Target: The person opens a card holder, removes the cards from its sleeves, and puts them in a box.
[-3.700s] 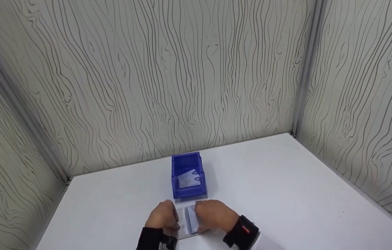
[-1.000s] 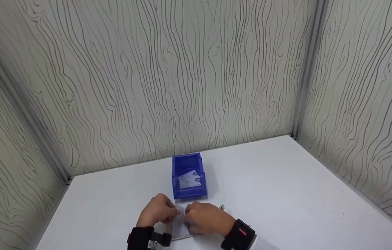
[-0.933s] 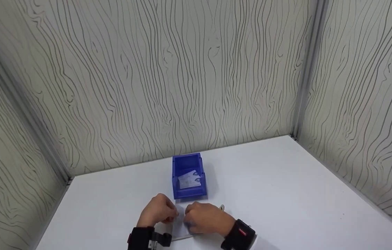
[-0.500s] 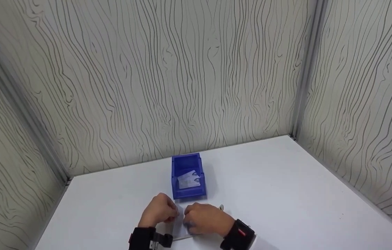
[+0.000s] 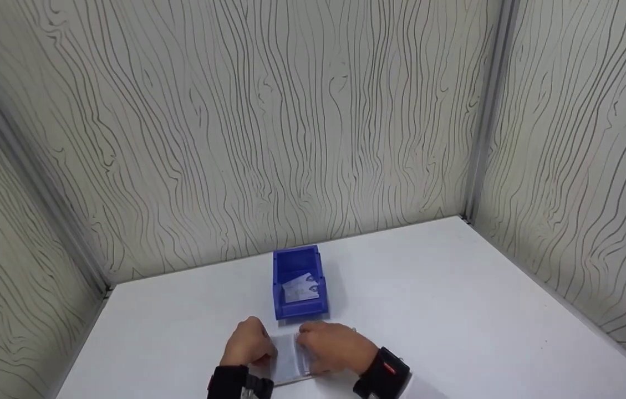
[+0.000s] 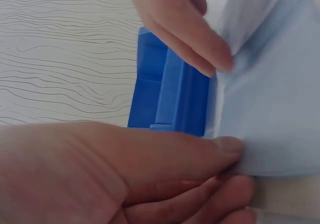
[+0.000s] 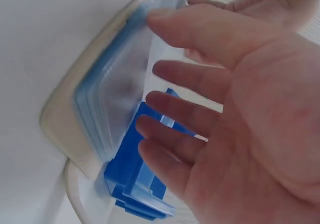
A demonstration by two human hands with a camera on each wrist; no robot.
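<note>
A card holder (image 5: 286,359) with clear bluish plastic sleeves lies spread on the white table in the head view. Its cream cover (image 7: 62,116) and stacked sleeves (image 7: 122,83) show in the right wrist view. My left hand (image 5: 249,343) is at its left side, pinching the edge of a sleeve page (image 6: 280,114) between thumb and curled fingers. At the other side is my right hand (image 5: 337,346), its fingers relaxed and apart in its wrist view, the thumb against or very near the sleeves. Most of the holder's right part is hidden under that hand.
Just beyond the holder stands a blue bin (image 5: 299,310) with white cards (image 5: 300,287) in it. A patterned panel wall (image 5: 268,138) rises at the table's back edge, with more panels on both sides.
My left hand has moved from near the holder's middle leftward and down with the sleeve page, which now lies flatter at the left. The right hand has barely moved. The bin stays put.
</note>
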